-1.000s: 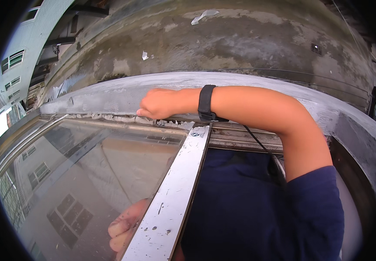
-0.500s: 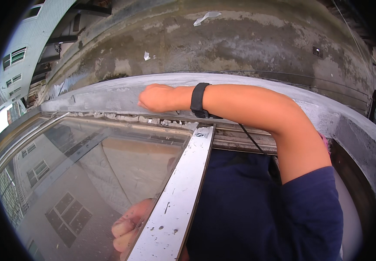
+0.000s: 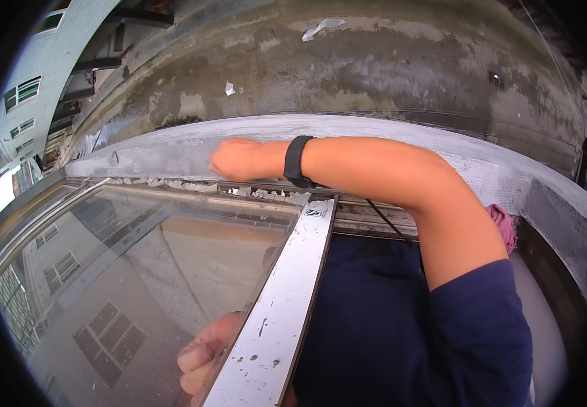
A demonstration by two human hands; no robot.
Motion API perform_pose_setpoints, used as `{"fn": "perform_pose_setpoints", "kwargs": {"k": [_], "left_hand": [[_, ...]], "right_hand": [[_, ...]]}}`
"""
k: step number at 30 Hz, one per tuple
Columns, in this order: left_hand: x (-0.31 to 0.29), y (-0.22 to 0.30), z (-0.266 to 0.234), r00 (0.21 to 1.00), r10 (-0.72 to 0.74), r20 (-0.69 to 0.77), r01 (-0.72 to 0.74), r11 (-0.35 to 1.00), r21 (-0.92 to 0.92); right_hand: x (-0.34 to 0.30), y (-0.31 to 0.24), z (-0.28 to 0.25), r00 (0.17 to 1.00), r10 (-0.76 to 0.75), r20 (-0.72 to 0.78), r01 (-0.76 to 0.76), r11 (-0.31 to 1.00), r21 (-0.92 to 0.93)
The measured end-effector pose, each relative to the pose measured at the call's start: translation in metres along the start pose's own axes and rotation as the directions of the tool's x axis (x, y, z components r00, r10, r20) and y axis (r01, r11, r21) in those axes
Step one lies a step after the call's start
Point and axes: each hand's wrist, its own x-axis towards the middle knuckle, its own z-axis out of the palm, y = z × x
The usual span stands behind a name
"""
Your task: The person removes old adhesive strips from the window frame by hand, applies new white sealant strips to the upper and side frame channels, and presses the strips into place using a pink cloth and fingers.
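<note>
My right arm reaches out over the concrete ledge (image 3: 402, 129) and bends to the left. My right hand (image 3: 236, 159) is closed in a fist above the outer edge of the window track, beside a ragged strip of pale, broken sealant (image 3: 259, 195); anything inside the fist is hidden. Behind the glass pane (image 3: 171, 271), my left hand (image 3: 205, 353) shows with bent, closed fingers against the white sash frame (image 3: 280, 298). The frame covers the rest of that hand, and what it grips cannot be made out.
A thin black cord or rod (image 3: 388, 220) slants below my right forearm. Pink cloth (image 3: 502, 227) lies by my elbow on the ledge. Far below stretches stained concrete ground (image 3: 375, 74) with white scraps (image 3: 323, 28). A tiled building (image 3: 76, 41) stands at the left.
My right fist has moved slightly left and down, toward the window track, and the forearm with it. More of the pink cloth shows. My left hand looks nearly unmoved.
</note>
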Motion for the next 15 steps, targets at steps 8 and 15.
{"fn": "perform_pose_setpoints", "kwargs": {"k": [8, 15], "left_hand": [[-0.006, -0.002, 0.007, 0.999, -0.008, -0.047, 0.010, 0.999, 0.041], [-0.006, 0.001, 0.006, 0.998, -0.011, -0.056, 0.016, 0.996, 0.091]], "right_hand": [[0.007, -0.023, 0.004, 0.997, -0.044, 0.058, 0.040, 0.997, 0.064], [0.021, 0.001, 0.003, 0.999, -0.030, 0.010, 0.030, 1.000, 0.002]]}}
